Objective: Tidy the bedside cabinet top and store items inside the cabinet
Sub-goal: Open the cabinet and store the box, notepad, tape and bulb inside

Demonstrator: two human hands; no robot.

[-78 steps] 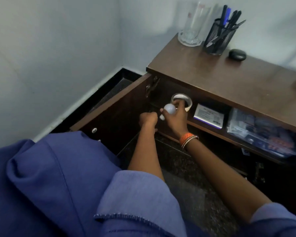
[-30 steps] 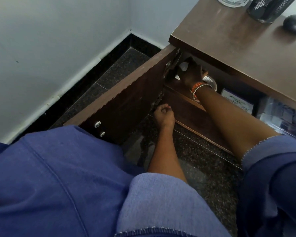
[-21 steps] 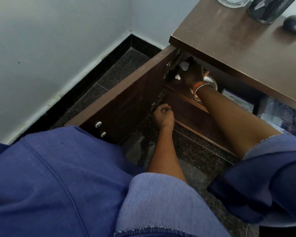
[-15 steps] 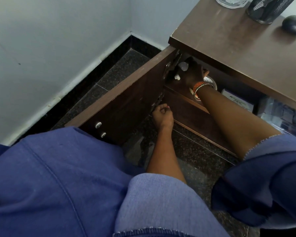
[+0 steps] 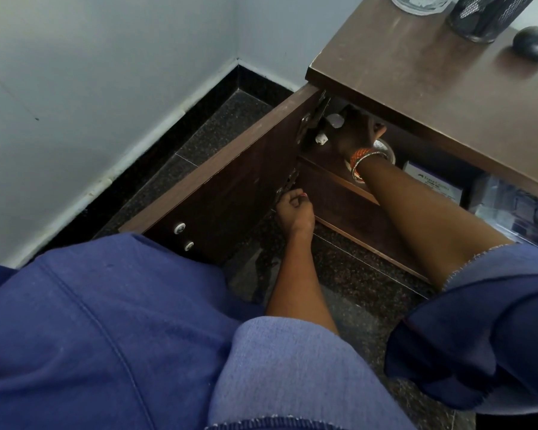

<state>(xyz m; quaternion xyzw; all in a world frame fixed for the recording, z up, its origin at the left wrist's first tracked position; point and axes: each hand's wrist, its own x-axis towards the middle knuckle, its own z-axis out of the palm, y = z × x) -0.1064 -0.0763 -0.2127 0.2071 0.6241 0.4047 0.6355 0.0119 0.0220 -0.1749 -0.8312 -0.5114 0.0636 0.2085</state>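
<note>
The right hand (image 5: 356,131) reaches deep into the open cabinet, at the far left corner of its upper shelf (image 5: 339,178), just under the cabinet top (image 5: 416,76). Its fingers are curled around a small white object (image 5: 334,121), of which only a rounded end and a small white tip lower down show past the knuckles; what it is cannot be told from here. Orange and silver bangles (image 5: 362,159) sit on the wrist. Just behind that wrist, on the same shelf, lies a roll of tape (image 5: 384,148), partly hidden by the arm, and further toward the right end of the shelf stand a white box with printed lettering (image 5: 432,184) and a clear plastic packet (image 5: 516,209).

The left hand (image 5: 295,211) is lower, at the hinge edge of the open cabinet door (image 5: 230,187), with its fingers closed into a loose fist; whether anything is held in it cannot be told.

On the cabinet top, along its far edge, stand the base of a clear glass (image 5: 416,3), a black mesh pen holder (image 5: 485,17) beside it and a dark oval object (image 5: 534,43) toward the right. Blue fabric covers the person's lap and both sleeves
</note>
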